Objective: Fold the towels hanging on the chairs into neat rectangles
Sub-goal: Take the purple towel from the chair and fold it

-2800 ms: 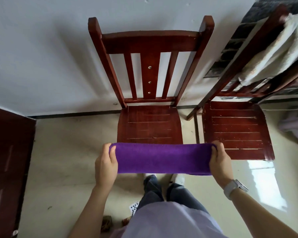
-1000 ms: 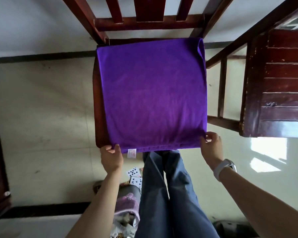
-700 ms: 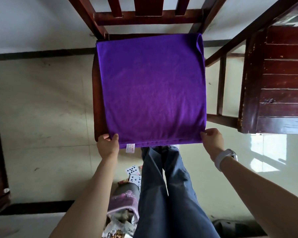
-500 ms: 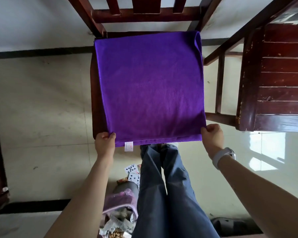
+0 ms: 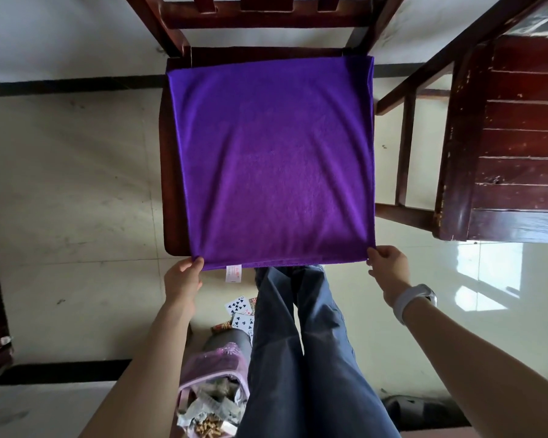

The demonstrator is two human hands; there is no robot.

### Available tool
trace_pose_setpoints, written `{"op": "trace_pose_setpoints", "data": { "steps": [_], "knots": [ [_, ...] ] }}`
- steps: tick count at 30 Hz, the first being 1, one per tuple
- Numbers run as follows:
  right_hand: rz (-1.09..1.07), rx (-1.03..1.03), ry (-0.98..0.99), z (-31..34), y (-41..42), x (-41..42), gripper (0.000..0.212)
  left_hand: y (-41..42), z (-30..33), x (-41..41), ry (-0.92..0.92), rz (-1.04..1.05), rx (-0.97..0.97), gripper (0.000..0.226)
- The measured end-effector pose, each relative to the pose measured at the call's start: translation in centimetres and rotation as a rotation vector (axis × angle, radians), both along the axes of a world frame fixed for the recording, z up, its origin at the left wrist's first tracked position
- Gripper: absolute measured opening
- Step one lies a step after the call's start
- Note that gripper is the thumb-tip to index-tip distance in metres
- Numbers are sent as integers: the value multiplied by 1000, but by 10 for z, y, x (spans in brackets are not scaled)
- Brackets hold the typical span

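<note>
Left hand: the left hand (image 5: 183, 281) pinches the near left corner of the purple towel (image 5: 272, 159), fingers (image 5: 196, 265) curled on top of the hem and the cloth nipped beneath them.
Towel: it lies spread flat over the seat of the dark red chair (image 5: 168, 172), almost square, covering the seat from the back rail to the front edge; a strip of wood shows along its left side. Soft creases fan up from the two held corners.
Label: a small white tag (image 5: 233, 274) hangs from the near hem, just right of the left hand.
Right hand: the right hand (image 5: 389, 273) grips the near right corner, fingers closed on the cloth; a pale watch (image 5: 415, 297) sits on that wrist.
Second chair: another dark wooden chair (image 5: 516, 147) stands just beside the first, to the right.
Floor: playing cards (image 5: 239, 308) and a plastic bag (image 5: 212, 393) lie on the tiles by the person's legs.
</note>
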State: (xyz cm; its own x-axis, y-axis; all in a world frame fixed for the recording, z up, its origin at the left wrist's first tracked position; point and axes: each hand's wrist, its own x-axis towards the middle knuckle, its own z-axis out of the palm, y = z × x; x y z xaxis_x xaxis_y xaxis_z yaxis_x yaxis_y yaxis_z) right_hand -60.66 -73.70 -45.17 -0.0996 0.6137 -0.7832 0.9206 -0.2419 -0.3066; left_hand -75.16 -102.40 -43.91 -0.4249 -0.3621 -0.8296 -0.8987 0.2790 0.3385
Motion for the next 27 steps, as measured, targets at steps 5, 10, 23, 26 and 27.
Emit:
{"op": "trace_pose_setpoints", "data": {
  "steps": [5, 10, 23, 26, 27],
  "knots": [
    [-112, -184, -9, 0, 7, -10, 20, -1, 5, -4, -36, 55, 69, 32],
    [-29, -121, -14, 5, 10, -5, 24, -3, 19, -4, 2, 54, 78, 30],
    [-395, -344, 216, 53, 29, 0, 19, -26, 54, -14, -91, 235, 345, 16],
    [-336, -328, 232, 58, 27, 0, 15, -20, 55, -12, -50, 232, 295, 13],
    [-332, -313, 247, 62, 26, -1, 13, -18, 59, -13, -18, 222, 275, 13]
  ]
}}
